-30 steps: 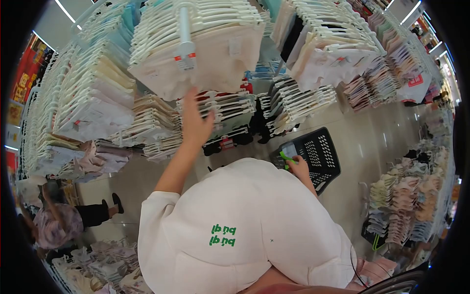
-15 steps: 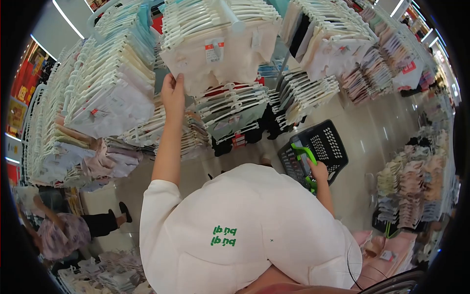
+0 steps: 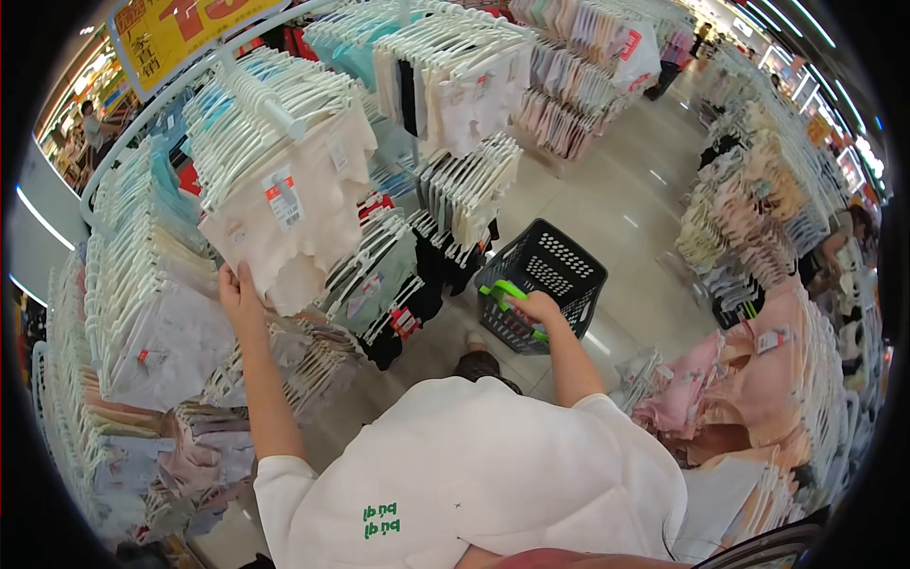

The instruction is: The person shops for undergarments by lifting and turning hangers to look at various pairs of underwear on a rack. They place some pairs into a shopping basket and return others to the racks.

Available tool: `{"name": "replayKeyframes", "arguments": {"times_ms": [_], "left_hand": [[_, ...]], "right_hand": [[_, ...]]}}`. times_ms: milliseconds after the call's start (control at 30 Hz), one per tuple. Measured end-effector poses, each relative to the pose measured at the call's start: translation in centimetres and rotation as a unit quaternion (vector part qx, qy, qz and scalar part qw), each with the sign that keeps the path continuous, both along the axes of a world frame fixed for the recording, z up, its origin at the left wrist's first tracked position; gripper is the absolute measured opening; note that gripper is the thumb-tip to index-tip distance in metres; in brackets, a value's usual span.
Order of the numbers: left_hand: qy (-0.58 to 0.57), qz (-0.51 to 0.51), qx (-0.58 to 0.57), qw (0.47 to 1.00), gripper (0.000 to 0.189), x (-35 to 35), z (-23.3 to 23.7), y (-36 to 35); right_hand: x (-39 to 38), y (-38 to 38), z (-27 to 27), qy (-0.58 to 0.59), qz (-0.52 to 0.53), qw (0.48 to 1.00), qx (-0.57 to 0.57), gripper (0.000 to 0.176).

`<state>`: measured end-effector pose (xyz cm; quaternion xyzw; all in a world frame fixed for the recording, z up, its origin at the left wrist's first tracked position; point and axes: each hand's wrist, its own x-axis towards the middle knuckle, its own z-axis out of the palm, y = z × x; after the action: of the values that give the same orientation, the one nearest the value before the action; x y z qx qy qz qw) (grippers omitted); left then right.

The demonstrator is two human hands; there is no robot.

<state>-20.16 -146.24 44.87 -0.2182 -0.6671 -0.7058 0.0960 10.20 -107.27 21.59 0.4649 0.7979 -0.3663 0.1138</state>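
My left hand is at the lower left edge of a pale pink pair of underpants, its fingers closed on the fabric. The underpants hang at the front of a rail on white hangers, with a red and white price tag on them. My right hand is wrapped round the green handle of a dark shopping basket. The basket hangs at my right side above the floor, and its visible inside shows only perforated walls.
More racks of underwear stand on the left and ahead. Pink garments hang close on my right. A tiled floor aisle runs ahead between racks. A yellow sign is above the left rack; another person is at far right.
My view has turned right, so the racks appear further left. The basket has shifted left in view, still in my right hand. My left hand stays at the pale pink underpants.
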Motion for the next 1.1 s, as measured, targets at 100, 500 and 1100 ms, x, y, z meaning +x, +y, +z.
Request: {"name": "replayKeyframes", "arguments": {"times_ms": [100,500,1100], "left_hand": [[0.002,-0.004,0.013,1.000,0.020,0.2,0.5,-0.1],[-0.002,0.037,-0.048,0.998,0.018,-0.3,-3.0,-2.7],[-0.447,0.287,0.163,0.831,0.052,23.8,-14.2,-16.6]], "right_hand": [[-0.1,-1.7,-0.2,-0.005,0.012,1.000,-0.005,0.071],[-0.3,-10.4,-1.1,0.080,0.054,0.993,-0.073,0.040],[-0.4,-15.0,-4.0,0.130,0.068,0.983,-0.108,0.032]]}}
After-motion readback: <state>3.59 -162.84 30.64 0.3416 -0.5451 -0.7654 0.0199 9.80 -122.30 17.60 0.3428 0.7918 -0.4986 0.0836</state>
